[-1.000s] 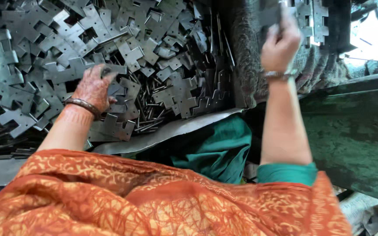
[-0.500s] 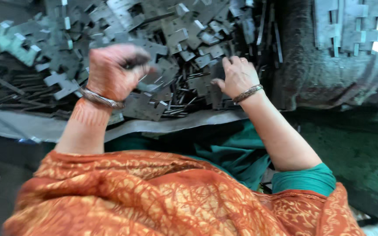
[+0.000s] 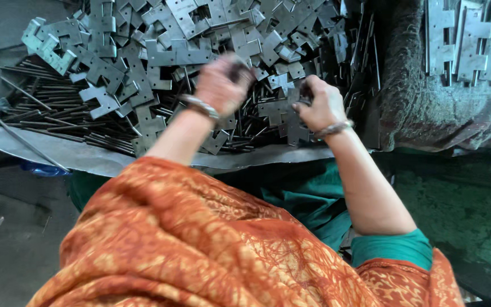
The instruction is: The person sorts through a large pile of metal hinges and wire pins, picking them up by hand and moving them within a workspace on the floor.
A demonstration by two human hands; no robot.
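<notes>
Because each metal plate (image 3: 291, 116) looks stiff, thin and sharp-edged, the right hand (image 3: 320, 105) pinches its flat faces; the blurred left hand (image 3: 223, 85) is closed, contents unclear.

A heap of flat metal plates (image 3: 200, 40) fills the space from nine to one o'clock, packed edge to edge with no gaps for fingers to slip between. Beneath it at nine o'clock, long thin rods (image 3: 58, 122) stick out sideways across a grey sheet (image 3: 58, 150). The left hand (image 3: 223, 85) and right hand (image 3: 319, 105) hover close together at twelve o'clock, just above the heap. At two o'clock a dark cloth-covered mound (image 3: 427, 113) rises like a wall, with more plates (image 3: 467, 40) stacked on top. Bare floor (image 3: 12, 199) lies open at eight o'clock, and a dark green surface (image 3: 467, 199) at four o'clock.
</notes>
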